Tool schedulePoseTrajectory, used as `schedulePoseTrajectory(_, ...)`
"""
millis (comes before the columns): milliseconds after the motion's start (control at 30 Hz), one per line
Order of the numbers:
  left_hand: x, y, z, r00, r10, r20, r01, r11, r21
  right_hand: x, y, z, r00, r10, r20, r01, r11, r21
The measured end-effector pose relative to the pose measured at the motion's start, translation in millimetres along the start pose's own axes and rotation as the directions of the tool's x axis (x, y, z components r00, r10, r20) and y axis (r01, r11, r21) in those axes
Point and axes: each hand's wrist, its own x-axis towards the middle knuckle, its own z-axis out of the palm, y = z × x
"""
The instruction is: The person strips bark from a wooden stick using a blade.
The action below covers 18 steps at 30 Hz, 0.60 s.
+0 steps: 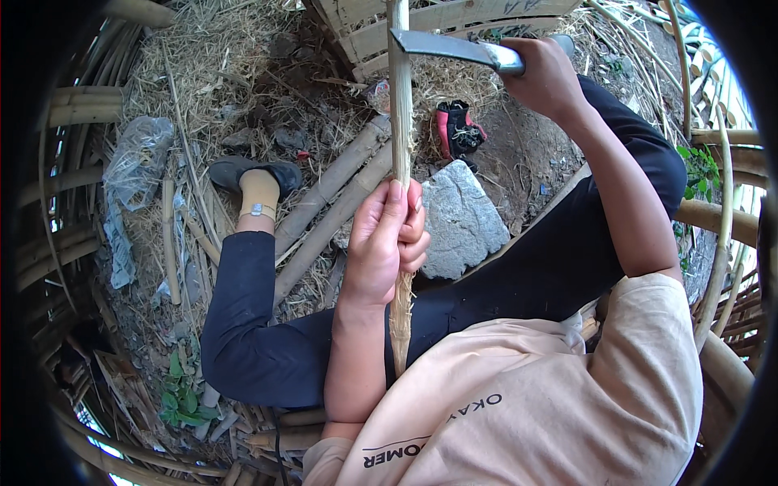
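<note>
A pale, whittled wooden stick (400, 113) stands lengthwise in front of me, its frayed, tapered lower end near my shirt. My left hand (379, 247) is wrapped around its middle, thumb pointing up along it. My right hand (545, 79) grips the handle of a large knife (446, 49) with a broad, dark grey blade. The blade reaches left, and its tip end lies at the upper part of the stick, above my left hand. From this view I cannot tell how deep the edge touches the wood. Shavings curl off the stick's side.
A grey stone block (462, 220) sits just right of the stick, with a red and black glove-like item (459, 131) beyond it. Bamboo poles (336, 202) lie left of the stone. Crumpled clear plastic (139, 162) and straw litter the ground; a slatted wooden panel (454, 20) stands ahead.
</note>
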Motion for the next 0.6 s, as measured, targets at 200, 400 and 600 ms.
schedulePoseTrajectory(200,2.5,-2.0,-5.5,1.0,-0.01,0.029,0.011,0.999,-0.03,-8.9,-21.8,3.2,0.99,-0.102,0.1,0.081,0.976,0.202)
schedulePoseTrajectory(400,1.8,0.7,-5.0,0.998,-0.012,0.063,0.017,0.996,-0.085,-17.1,-39.3,-5.7,0.96,-0.176,0.219,0.13,0.97,0.207)
schedulePoseTrajectory(600,1.1,0.6,-6.1,0.998,-0.002,0.057,0.006,0.997,-0.072,-16.4,-34.7,-1.3,0.959,-0.183,0.217,0.142,0.971,0.193)
